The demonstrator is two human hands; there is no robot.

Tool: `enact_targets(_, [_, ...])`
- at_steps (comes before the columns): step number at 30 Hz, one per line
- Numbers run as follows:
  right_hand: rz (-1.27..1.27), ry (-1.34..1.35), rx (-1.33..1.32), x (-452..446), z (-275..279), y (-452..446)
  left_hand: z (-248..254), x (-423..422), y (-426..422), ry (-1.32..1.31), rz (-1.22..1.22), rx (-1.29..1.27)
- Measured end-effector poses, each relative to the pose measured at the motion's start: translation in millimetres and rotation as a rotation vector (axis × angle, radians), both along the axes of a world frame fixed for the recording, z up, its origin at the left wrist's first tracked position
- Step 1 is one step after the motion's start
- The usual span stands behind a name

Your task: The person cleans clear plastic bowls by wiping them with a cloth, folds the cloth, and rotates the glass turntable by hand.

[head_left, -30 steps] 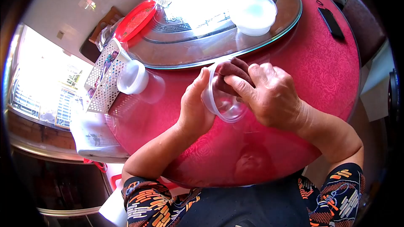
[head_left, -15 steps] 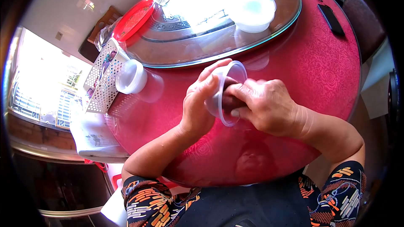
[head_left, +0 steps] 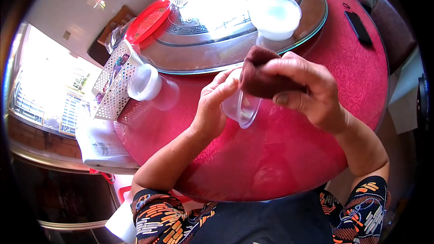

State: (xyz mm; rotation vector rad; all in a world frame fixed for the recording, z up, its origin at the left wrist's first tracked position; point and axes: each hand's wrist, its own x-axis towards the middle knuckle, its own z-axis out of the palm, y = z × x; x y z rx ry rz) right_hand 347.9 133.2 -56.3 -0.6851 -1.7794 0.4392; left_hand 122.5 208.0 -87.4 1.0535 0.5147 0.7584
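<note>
My left hand [head_left: 213, 104] grips a clear plastic bowl [head_left: 247, 112] from its left side, tilted so that its mouth faces right. A folded dark brown cloth [head_left: 266, 77] is pinched in my right hand [head_left: 312, 88], between the thumb and the fingers. The cloth stands at the bowl's upper rim and covers part of it; whether they touch I cannot tell. Both hands are above the red table [head_left: 217, 167], near its front half.
A glass turntable [head_left: 203, 56] bears stacked clear containers [head_left: 275, 16] and a red tray [head_left: 147, 20]. Left of my hands stand clear cups [head_left: 144, 82] and a white perforated basket [head_left: 115, 83]. A black phone [head_left: 358, 28] lies at the right.
My right hand has come up and out of the bowl, bringing the brown cloth into plain view. The left hand still holds the bowl in nearly the same place.
</note>
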Motion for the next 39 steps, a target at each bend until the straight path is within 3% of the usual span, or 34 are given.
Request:
enact_targets(2, [-0.14,-0.196,0.209,-8,3,0,0,-1,-2,0.012,0.017,0.09])
enact_targets(4, [-0.201,-0.259,0.195,-13,7,-6,0,-3,-2,-0.018,0.025,0.145])
enact_targets(9, [-0.045,0.116,-0.31,0,11,-3,9,-3,-6,-0.018,0.014,0.22])
enact_targets(14, [0.084,0.239,-0.669,10,23,-3,6,-8,-1,0.021,-0.048,0.3])
enact_targets(17, [0.059,0.15,-0.67,18,25,-1,4,-7,4,-0.011,-0.089,0.297])
enact_targets(21, [0.031,-0.104,-0.245,14,17,-3,1,-8,11,-0.038,-0.131,0.262])
enact_targets(23, [0.085,-0.045,-0.287,10,19,-5,0,-10,13,-0.054,-0.153,0.327])
enact_targets(24, [0.054,-0.045,-0.299,12,17,-3,3,-10,12,-0.055,-0.163,0.31])
enact_targets(27, [0.134,0.164,-0.661,19,18,3,9,-14,18,-0.07,-0.221,0.183])
enact_targets(31, [0.162,0.226,-0.69,23,9,12,5,-22,31,-0.233,-0.433,-0.093])
enact_targets(32, [0.157,0.261,-0.709,23,8,13,2,-18,30,-0.265,-0.442,-0.038])
enact_targets(33, [0.152,0.294,-0.727,22,6,14,-2,-16,18,-0.291,-0.259,-0.266])
enact_targets(35, [0.137,0.366,-0.765,19,2,16,-2,-21,26,-0.271,-0.372,-0.193])
enact_targets(36, [0.127,0.405,-0.784,18,-1,17,-10,-18,31,-0.436,-0.425,-0.334])
enact_targets(39, [0.118,0.481,-0.841,16,-2,19,-4,-17,30,-0.392,-0.296,-0.401])
